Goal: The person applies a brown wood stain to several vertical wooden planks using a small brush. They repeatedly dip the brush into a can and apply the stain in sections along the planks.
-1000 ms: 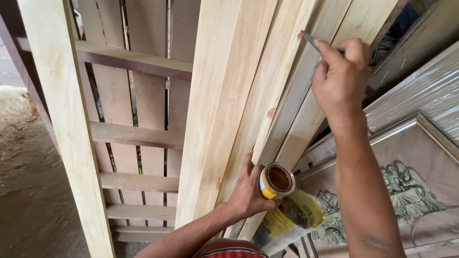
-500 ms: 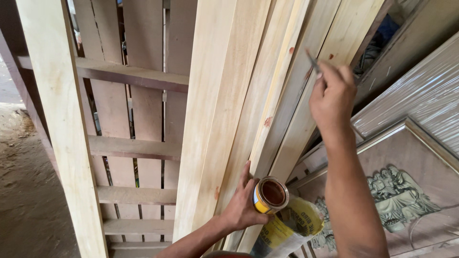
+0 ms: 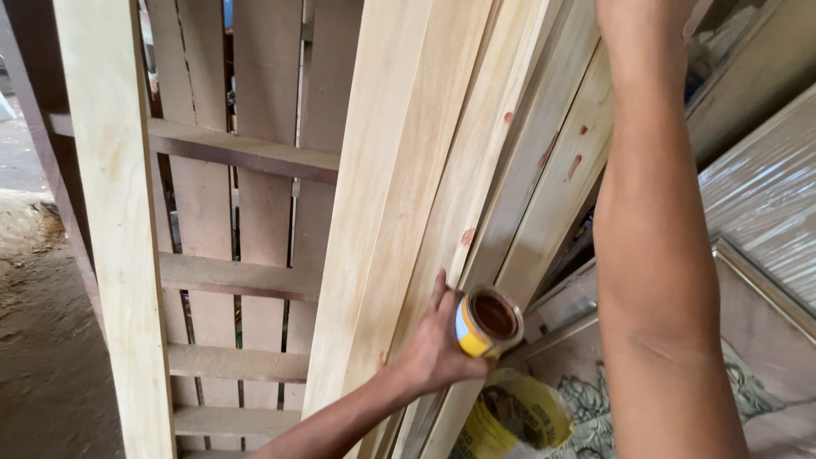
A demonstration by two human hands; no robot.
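- Our left hand [image 3: 433, 344] wraps the small open tin [image 3: 486, 321]: light, rigid, spillable; we'd grip its side, upright.
- Right hand is out of view above the planks [image 3: 476, 195]; grip can't be told.

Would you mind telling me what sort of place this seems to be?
Probably a woodworking or carpentry shop: pale planks lean upright against a slatted wooden frame, beside a carved wooden panel.

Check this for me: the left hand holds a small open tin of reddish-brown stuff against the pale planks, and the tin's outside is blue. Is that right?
Not quite. The head view shows the small open tin is yellow outside, not blue. The rest stands: the left hand holds it against the pale planks, and reddish-brown filling shows inside.
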